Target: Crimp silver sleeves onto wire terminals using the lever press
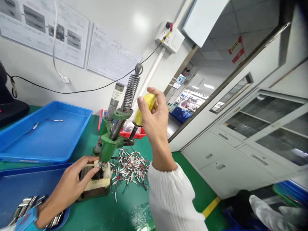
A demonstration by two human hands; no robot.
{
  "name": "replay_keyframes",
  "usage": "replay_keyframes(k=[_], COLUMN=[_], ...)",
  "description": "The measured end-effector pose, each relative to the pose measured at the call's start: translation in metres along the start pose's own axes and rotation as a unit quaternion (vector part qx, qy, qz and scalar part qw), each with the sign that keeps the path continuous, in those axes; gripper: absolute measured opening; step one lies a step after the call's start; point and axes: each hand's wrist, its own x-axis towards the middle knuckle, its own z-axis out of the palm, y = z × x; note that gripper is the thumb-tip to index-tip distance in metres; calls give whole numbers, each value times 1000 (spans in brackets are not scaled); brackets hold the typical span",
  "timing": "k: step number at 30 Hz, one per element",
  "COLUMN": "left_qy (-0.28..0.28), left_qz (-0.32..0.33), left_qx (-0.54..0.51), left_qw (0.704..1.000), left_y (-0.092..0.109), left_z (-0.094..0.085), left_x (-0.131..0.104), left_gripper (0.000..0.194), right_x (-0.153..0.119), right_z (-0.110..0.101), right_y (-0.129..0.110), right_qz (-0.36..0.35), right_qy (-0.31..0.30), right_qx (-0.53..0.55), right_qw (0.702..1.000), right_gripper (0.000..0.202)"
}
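Note:
A green hand press [112,144] with a coiled spring on top stands tilted in view on the green bench. My right hand [157,112] is closed around its yellow lever handle [145,109], raised beside the spring. At the press base [96,186], my left hand [74,179] has its thumb and forefinger at the foot of the ram. Whatever small piece they pinch there is mostly hidden; thin dark wires show near the fingertips. Right of the base lies a loose pile of short wired parts [131,168] in white, red and black.
A blue tray [79,128] holding a few wired pieces sits at the left. Below it, another blue tray [14,179] contains several metal tubes [26,205]. Behind the press is a red tray [139,135]. Grey cabinets [216,160] stand at the right; a gloved hand [264,211] shows lower right.

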Motion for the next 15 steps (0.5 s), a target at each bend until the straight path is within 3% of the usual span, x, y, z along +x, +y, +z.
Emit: replay_keyframes(k=[3, 6, 10, 12, 15], left_qy=[-1, 2, -7, -15, 13], left_qz=[-13, -25, -59, -116, -241], left_qx=[-8, -24, -91, -168, -305], left_qw=[1000, 999, 994, 979, 921], left_y=[-3, -4, 11, 24, 40], left_z=[1, 2, 5, 7, 11], left_x=[-1, 1, 8, 12, 16], left_gripper=[39, 39, 33, 36, 41], right_x=[9, 6, 4, 4, 4], right_z=[11, 22, 27, 27, 26], right_y=[16, 17, 15, 15, 17], right_qz=[6, 10, 0, -2, -4], right_qy=[4, 40, 63, 68, 70], right_qx=[-14, -36, -47, -60, -66], right_qw=[1000, 999, 997, 996, 995], right_gripper=[32, 30, 27, 26, 26])
